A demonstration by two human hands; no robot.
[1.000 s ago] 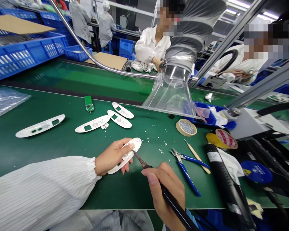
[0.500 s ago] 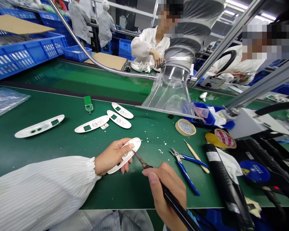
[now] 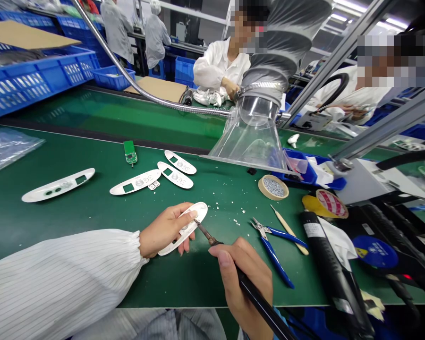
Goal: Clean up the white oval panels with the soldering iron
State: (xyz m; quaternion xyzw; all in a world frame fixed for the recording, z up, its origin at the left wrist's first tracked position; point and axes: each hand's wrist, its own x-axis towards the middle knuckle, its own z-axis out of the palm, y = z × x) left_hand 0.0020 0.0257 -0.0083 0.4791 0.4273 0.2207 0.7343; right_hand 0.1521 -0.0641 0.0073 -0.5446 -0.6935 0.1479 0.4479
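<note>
My left hand [image 3: 168,229] holds a white oval plastic cover [image 3: 200,211] above the green mat, thumb on its face. In my right hand [image 3: 246,278] is a black-handled soldering iron [image 3: 257,297], held like a pen. Its tip touches or nearly touches the cover beside my left thumb. Beyond my hands lie three white covers [image 3: 136,182], a small white piece [image 3: 154,185] and a green circuit board [image 3: 130,152]. Another cover [image 3: 58,186] rests farther left. White crumbs are scattered right of the held cover.
Blue-handled pliers [image 3: 276,262], a wooden-handled tool [image 3: 290,230] and a round dish [image 3: 273,188] lie to the right. A clear fume hood [image 3: 251,141] hangs over the bench's far edge. A person [image 3: 221,71] works across the belt; another sits at the right.
The covers and my left hand hold still. My right hand has shifted very slightly left with the iron. Across the belt, the person's hand has moved a little.
</note>
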